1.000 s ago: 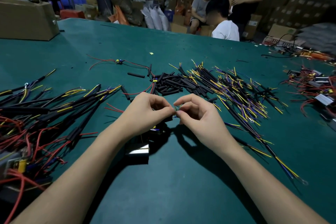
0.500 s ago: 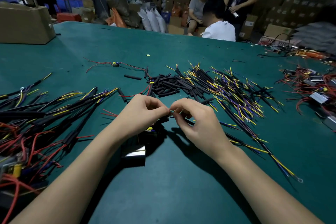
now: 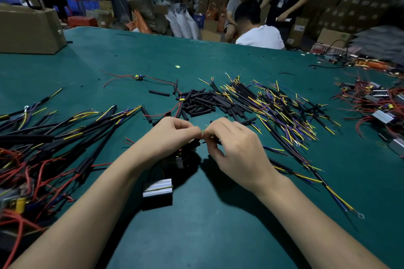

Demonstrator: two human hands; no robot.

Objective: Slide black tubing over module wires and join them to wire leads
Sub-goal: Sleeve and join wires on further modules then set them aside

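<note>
— What's the table [image 3: 218, 236] like from where I sit?
— Matt green, looks like felt or rubber mat. Near its front edge I see a module [image 3: 157, 189] with a shiny ribbed metal face.
— And the tubing pieces [image 3: 203, 102]?
— Dull black plastic. Brown cardboard box [image 3: 28, 30] at the far left corner.

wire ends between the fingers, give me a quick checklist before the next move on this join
1. Left hand pinching its wire end: ok.
2. Right hand pinching the other wire end: ok.
3. The two ends meeting at the fingertips: cannot tell, fingers hide them.
4. Black tubing already slid on this wire: cannot tell.
5. Module resting on the table below the hands: ok.
6. Spare tubing pile in front of the hands: ok.
</note>
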